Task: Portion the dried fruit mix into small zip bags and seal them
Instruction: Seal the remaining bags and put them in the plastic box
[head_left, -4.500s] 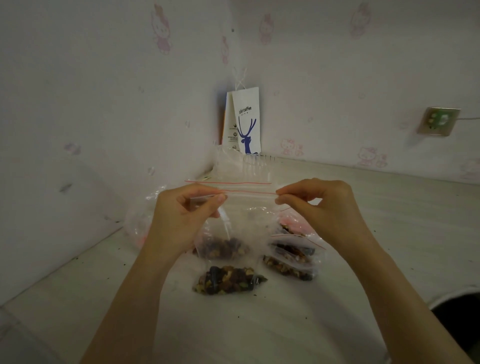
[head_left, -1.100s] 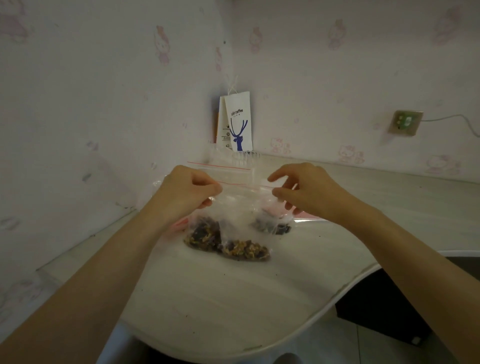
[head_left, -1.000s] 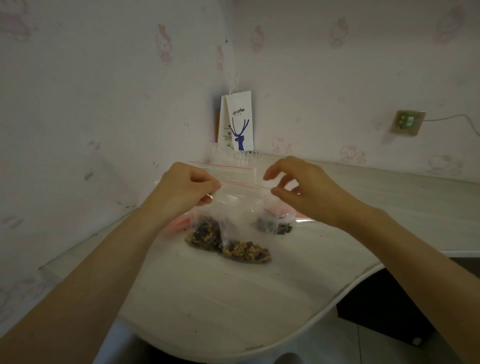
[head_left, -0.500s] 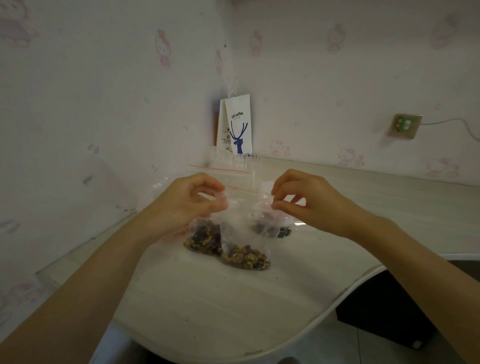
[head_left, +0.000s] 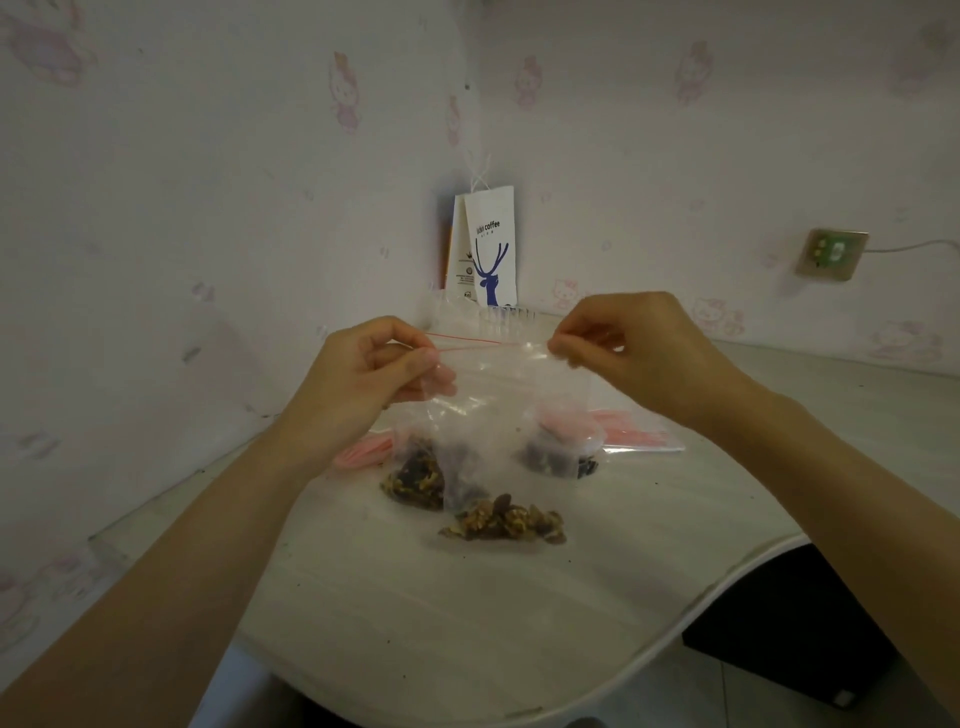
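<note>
A pale table (head_left: 467, 623) fills the corner of a room papered in pink cartoon print, and a white paper coffee bag (head_left: 488, 244) stands at the back. Both forearms reach in from below, with the hands raised above the tabletop. The left hand (head_left: 374, 374) pinches the left end of a clear zip bag (head_left: 509, 395) at its red strip, between thumb and curled forefinger. The right hand (head_left: 639, 353) pinches the right end, its other fingers loosely curled. The bag hangs between them, with its dried fruit mix (head_left: 501, 522) down at the table. A filled bag (head_left: 413, 475) lies just behind on the left, and another filled bag (head_left: 561, 460) lies behind on the right.
</note>
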